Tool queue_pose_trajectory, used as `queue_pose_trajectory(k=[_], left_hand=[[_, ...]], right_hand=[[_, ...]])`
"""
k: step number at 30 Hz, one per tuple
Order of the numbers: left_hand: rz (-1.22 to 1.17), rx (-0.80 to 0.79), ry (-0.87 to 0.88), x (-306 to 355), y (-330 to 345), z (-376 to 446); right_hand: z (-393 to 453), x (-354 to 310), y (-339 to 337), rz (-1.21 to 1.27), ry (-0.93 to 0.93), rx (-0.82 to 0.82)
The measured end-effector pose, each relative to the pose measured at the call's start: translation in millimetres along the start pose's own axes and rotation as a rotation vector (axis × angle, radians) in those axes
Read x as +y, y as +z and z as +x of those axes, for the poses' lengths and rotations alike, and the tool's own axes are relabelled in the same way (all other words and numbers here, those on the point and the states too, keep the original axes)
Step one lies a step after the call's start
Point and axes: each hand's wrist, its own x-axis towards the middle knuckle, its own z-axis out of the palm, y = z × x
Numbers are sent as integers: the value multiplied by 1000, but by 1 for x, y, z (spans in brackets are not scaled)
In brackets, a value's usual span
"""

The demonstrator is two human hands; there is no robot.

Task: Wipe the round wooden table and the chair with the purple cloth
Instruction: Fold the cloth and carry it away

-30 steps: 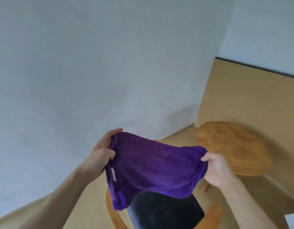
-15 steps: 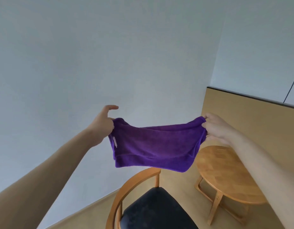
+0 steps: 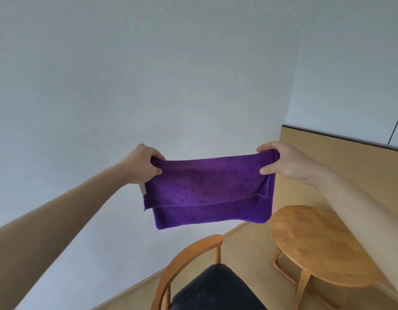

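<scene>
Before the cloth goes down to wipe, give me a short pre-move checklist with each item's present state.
1. Left hand grips the purple cloth: ok.
2. Right hand grips its other end: ok.
3. Cloth folded double, stretched flat: ok.
4. Round wooden table top bare where visible: ok; the right forearm hides part.
5. Wooden chair with dark seat within view: ok.
6. Cloth damp or dry: cannot tell.

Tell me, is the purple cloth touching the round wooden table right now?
No, both hands, left and right, hold the purple cloth stretched in the air, well above the round wooden table.
</scene>
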Motion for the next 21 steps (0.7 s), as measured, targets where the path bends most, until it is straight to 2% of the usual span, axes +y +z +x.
queue_pose_trajectory(k=[2, 5, 7, 9, 11, 13, 21], left_hand=[[163, 61, 79, -2, -5, 0], [200, 122, 134, -3, -16, -5], [-14, 107, 94, -2, -26, -10], [-418, 18, 17, 1, -35, -16], [-661, -8, 0, 4, -42, -20], [-764, -5, -43, 7, -45, -22], [-1017, -78, -255, 23, -30, -26]], right_hand=[[-2, -7, -2, -182, -68, 89], [-3, -12, -11, -271, -167, 173], [-3, -11, -21, -189, -199, 209], [-7, -11, -30, 117, -153, 140], [-11, -12, -37, 399, -98, 72], [-10, -13, -42, 519, -67, 65], [-17, -21, -40, 601, 171, 117]])
